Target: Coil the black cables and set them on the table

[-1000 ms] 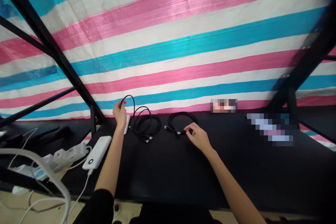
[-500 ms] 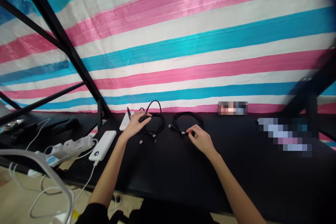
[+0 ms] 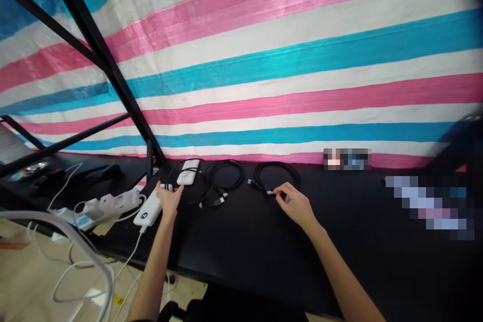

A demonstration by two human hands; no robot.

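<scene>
— What lies closest to you?
— The front edge of the flat black bench [image 3: 241, 256], passing beneath my forearms. Toward its left end, a thin white lead [image 3: 136, 248] drops over that edge from the near end of a flat white plastic power bank [image 3: 148, 211].
— And your fingers?
— On my left hand [image 3: 169, 202] they're spread wide at the power bank's far end; whether they touch it, I can't tell. On my right hand [image 3: 298, 206], thumb and finger pinch a thin black cable [image 3: 277, 163] just behind its white-tipped connector [image 3: 269, 192]. The rest lies coiled in a ring near the middle of the back edge.
— How would that handle?
— Light and limp, I'd judge, stiff only at the plugs. The housing behind the tip seems the best hold; tugging the wire could loosen the ring.
— Room to move?
— A broad stretch between my forearms, down to the front edge. Leftward it's tighter: a loose bundle of black cables [image 3: 209, 179] lies just beside the ring, then a smaller white power bank [image 3: 188, 171] near the back edge. Beyond, a pink, white and blue striped plastic sheet [image 3: 287, 80] bounds any reach.
</scene>
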